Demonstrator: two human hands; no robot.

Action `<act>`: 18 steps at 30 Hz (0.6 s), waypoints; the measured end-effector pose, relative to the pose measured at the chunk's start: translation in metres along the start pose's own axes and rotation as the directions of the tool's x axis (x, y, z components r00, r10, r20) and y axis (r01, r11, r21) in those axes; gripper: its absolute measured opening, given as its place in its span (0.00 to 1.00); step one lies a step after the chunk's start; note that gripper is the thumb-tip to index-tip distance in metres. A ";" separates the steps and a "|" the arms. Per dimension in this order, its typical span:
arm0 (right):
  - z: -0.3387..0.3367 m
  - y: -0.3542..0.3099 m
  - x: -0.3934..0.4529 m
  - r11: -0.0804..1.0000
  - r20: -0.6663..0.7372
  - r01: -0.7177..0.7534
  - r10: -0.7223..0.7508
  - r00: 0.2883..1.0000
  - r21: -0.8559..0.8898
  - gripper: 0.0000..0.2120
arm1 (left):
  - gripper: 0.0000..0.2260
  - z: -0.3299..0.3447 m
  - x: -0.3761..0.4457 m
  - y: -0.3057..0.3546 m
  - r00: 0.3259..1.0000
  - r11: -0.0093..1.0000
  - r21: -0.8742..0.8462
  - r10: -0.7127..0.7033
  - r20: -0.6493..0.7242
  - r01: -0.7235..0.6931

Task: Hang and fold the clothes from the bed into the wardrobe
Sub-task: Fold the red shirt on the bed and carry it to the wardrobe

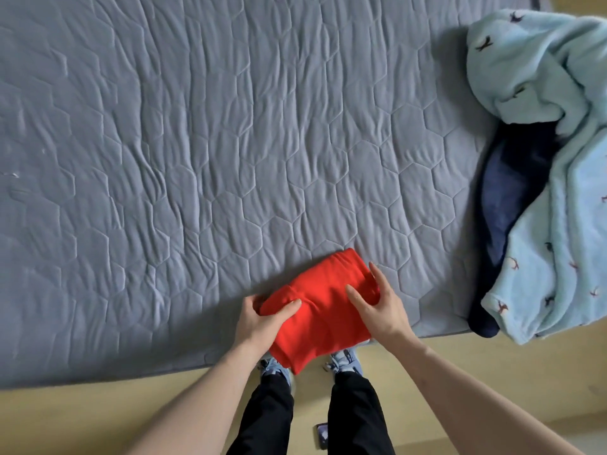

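A red garment (pixel 323 318), folded into a compact bundle, lies at the near edge of the bed (pixel 197 142), and its lower corner hangs past the edge. My left hand (pixel 262 318) grips the bundle's left end, thumb on top and fingers curled round the side. My right hand (pixel 377 303) holds the right end, thumb lying on the red cloth and fingers along its right side. The wardrobe is out of view.
The bed has a grey quilted cover. At its right end lie a light blue fleece garment (pixel 551 159) with small prints and a dark navy garment (pixel 512 198) partly under it. My legs and shoes stand on the wooden floor (pixel 98 418); a dark phone (pixel 323 435) lies there.
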State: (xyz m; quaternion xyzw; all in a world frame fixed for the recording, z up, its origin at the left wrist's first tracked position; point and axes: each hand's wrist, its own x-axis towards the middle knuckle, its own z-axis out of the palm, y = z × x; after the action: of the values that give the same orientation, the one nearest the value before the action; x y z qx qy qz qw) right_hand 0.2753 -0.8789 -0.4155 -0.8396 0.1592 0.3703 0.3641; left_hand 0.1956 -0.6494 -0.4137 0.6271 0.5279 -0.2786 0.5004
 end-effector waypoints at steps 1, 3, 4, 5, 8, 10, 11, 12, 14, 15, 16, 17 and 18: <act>-0.001 -0.001 0.009 0.999 0.058 -0.036 0.037 0.998 -0.018 0.41 | 0.35 0.002 -0.004 -0.005 0.998 0.994 -0.092 -0.061 -0.002 0.060; -0.002 -0.007 0.024 0.996 0.145 -0.077 0.082 0.986 -0.041 0.37 | 0.30 0.008 -0.004 -0.016 0.984 0.951 -0.252 -0.168 0.055 0.176; -0.003 -0.009 0.030 0.994 0.176 -0.106 0.107 0.979 -0.019 0.34 | 0.28 0.012 -0.004 -0.018 0.974 0.924 -0.308 -0.209 0.090 0.227; -0.004 -0.012 0.033 0.992 0.197 -0.128 0.123 0.973 0.012 0.31 | 0.27 0.015 -0.003 -0.020 0.968 0.903 -0.347 -0.226 0.113 0.252; -0.006 -0.029 0.031 0.990 0.246 -0.135 0.119 0.962 0.049 0.23 | 0.23 0.014 -0.004 -0.019 0.971 0.873 -0.425 -0.218 0.098 0.239; -0.012 -0.035 0.024 0.990 0.241 -0.126 0.106 0.965 0.068 0.21 | 0.21 0.008 -0.011 -0.013 0.979 0.858 -0.472 -0.189 0.080 0.204; -0.017 -0.040 0.019 0.990 0.238 -0.121 0.099 0.966 0.076 0.21 | 0.20 0.005 -0.016 -0.008 0.982 0.853 -0.487 -0.177 0.069 0.188; -0.023 -0.046 0.012 0.990 0.231 -0.115 0.094 0.968 0.080 0.20 | 0.19 0.000 -0.024 -0.003 0.985 0.854 -0.492 -0.163 0.055 0.169; -0.033 -0.066 -0.003 0.988 0.231 -0.104 0.076 0.970 0.113 0.19 | 0.19 -0.016 -0.041 0.015 0.992 0.848 -0.515 -0.125 0.033 0.124; -0.038 -0.078 -0.011 0.987 0.230 -0.092 0.059 0.971 0.135 0.18 | 0.20 -0.024 -0.048 0.023 0.994 0.845 -0.525 -0.108 0.023 0.104; -0.044 -0.093 -0.022 0.987 0.227 -0.067 0.032 0.973 0.147 0.17 | 0.21 -0.034 -0.058 0.033 0.997 0.842 -0.534 -0.081 0.016 0.077; -0.051 -0.111 -0.036 0.986 0.223 -0.024 -0.013 0.975 0.164 0.16 | 0.21 -0.047 -0.076 0.044 0.999 0.839 -0.543 -0.053 0.008 0.048; -0.059 -0.127 -0.051 0.985 0.226 0.002 -0.042 0.973 0.174 0.16 | 0.21 -0.059 -0.093 0.052 1.000 0.831 -0.557 -0.021 -0.011 0.011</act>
State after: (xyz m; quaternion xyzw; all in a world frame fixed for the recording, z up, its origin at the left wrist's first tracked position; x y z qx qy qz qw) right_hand 0.3390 -0.8349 -0.2875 -0.7584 0.1382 0.4451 0.4555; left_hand 0.2078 -0.6274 -0.2947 0.4523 0.5957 -0.1120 0.6542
